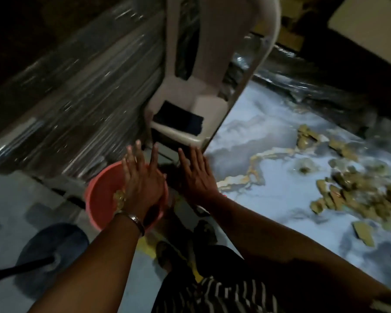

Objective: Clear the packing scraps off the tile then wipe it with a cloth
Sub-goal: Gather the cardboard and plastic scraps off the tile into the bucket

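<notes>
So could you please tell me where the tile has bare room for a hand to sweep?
The tile is bare along its near-left part, between the chair and the marble veining. It is crowded on the right, where packing scraps lie heaped, with a thinner line at the far edge.

Bare marbled tile lies free toward the near edge; cardboard scraps crowd its right; a plastic chair blocks the far-left corner; pink bucket beside it.

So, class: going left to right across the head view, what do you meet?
Dark round stool base → pink bucket → left hand → right hand → marbled tile → packing scraps.
</notes>
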